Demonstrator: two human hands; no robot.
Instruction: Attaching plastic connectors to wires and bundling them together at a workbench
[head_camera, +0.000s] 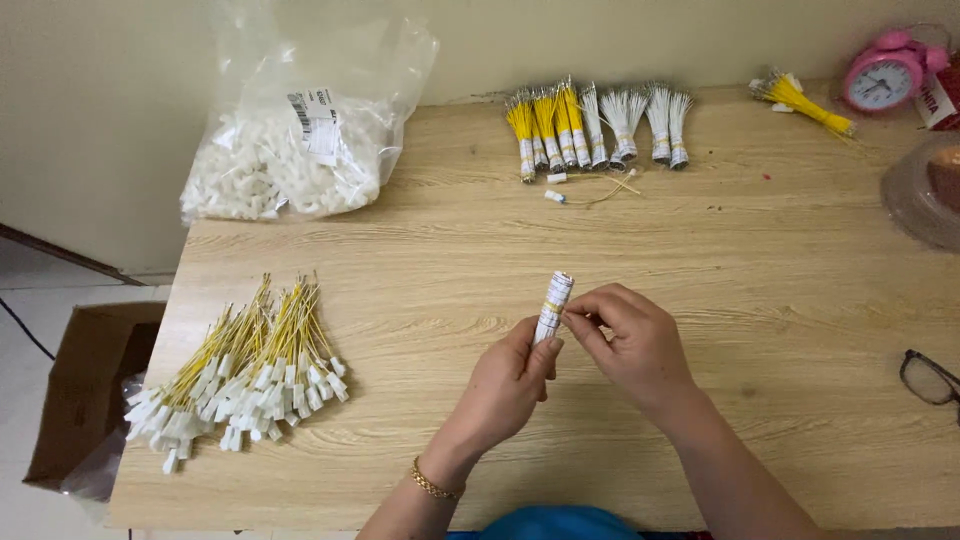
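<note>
Pale wood tabletop (760, 330): everything lies on this light, grained surface.
My left hand (505, 385): fingers curled round the lower end of a small paper-banded white wire bundle (553, 305), holding it upright over the middle of the table.
My right hand (630, 340): fingertips pinched on the bundle's side, just beside my left thumb.
Near left: a fanned heap of yellow wires with white plastic plugs (240, 375).
Right edge: dark-rimmed glasses (930, 378).
Far left: a clear plastic bag of white plugs (300, 135) with a white rectangular label, against the wall.
Far middle: a row of banded yellow and white wire bundles (600, 125).
Far right: a round pink alarm clock (885, 75).
</note>
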